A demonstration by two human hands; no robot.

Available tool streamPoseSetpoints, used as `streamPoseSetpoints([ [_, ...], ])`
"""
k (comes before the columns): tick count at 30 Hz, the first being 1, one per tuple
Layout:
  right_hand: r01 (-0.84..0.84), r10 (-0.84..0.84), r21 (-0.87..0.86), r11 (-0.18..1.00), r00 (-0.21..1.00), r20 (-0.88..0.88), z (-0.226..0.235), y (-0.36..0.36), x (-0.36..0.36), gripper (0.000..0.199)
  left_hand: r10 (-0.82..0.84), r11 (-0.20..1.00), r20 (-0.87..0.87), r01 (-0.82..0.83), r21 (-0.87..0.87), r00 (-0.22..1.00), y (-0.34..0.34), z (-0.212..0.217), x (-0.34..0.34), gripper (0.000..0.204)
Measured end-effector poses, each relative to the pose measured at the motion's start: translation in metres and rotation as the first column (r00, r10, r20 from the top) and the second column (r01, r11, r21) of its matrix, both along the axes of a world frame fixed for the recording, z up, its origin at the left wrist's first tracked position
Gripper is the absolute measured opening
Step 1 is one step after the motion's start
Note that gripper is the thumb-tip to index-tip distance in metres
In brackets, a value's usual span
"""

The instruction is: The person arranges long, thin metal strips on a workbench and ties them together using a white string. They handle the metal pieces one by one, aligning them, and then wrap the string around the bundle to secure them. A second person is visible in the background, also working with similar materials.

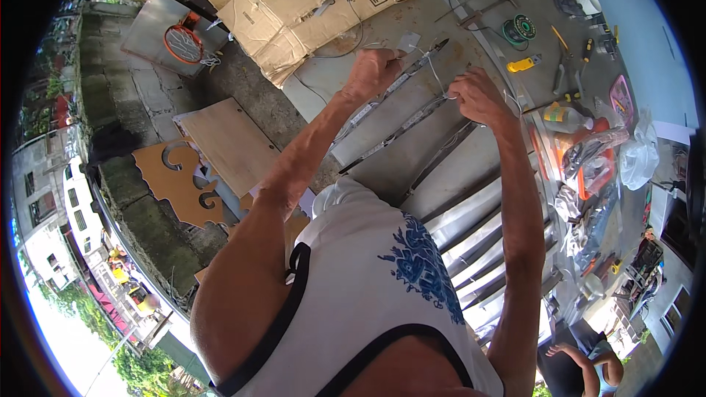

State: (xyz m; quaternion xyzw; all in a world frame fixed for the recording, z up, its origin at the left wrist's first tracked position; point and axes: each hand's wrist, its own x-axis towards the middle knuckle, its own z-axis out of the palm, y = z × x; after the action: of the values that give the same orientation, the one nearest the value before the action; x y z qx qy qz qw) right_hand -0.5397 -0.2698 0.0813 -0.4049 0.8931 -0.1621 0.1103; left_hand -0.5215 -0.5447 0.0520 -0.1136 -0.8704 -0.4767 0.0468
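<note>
My left hand (373,73) is closed, its fingertips pinched by the far end of a narrow strip (401,84) with pale, segmented faces. What those fingers hold, if anything, is too small to make out. A thin pale wire (434,70) loops from near that strip's dark tip across to my right hand (479,95). There the fingers are closed in a pinch on the wire, just above the end of a second strip (412,122). Both strips lie slanted on the grey tabletop (368,154). A small whitish piece (409,42) sits beside my left fingertips.
Flattened cardboard (316,11) covers the far left of the table. To the right lie a green wire spool (521,28), a yellow cutter (523,64), pliers (560,77) and an orange tray (585,184) with plastic bags. Several dark strips (471,213) lie nearer me. Another person (592,367) shows lower right.
</note>
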Motion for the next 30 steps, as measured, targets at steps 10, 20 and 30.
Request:
streamPoseSetpoints([
  [10,-0.098,0.117,0.098,0.99,0.971,-0.211,-0.015,0.011,0.01,0.013,-0.191,0.854,-0.071,0.13,-0.503,0.979,0.008,0.017,0.024,0.017],
  [20,0.085,-0.07,0.086,0.993,0.985,-0.16,0.013,-0.031,0.03,0.034,-0.19,0.759,0.012,0.154,-0.632,0.982,0.003,-0.008,0.053,0.021],
  [30,0.033,-0.023,0.095,0.995,0.995,-0.099,-0.017,-0.071,0.052,0.055,-0.101,0.764,0.124,0.157,-0.626,0.987,-0.036,0.01,0.107,0.016],
])
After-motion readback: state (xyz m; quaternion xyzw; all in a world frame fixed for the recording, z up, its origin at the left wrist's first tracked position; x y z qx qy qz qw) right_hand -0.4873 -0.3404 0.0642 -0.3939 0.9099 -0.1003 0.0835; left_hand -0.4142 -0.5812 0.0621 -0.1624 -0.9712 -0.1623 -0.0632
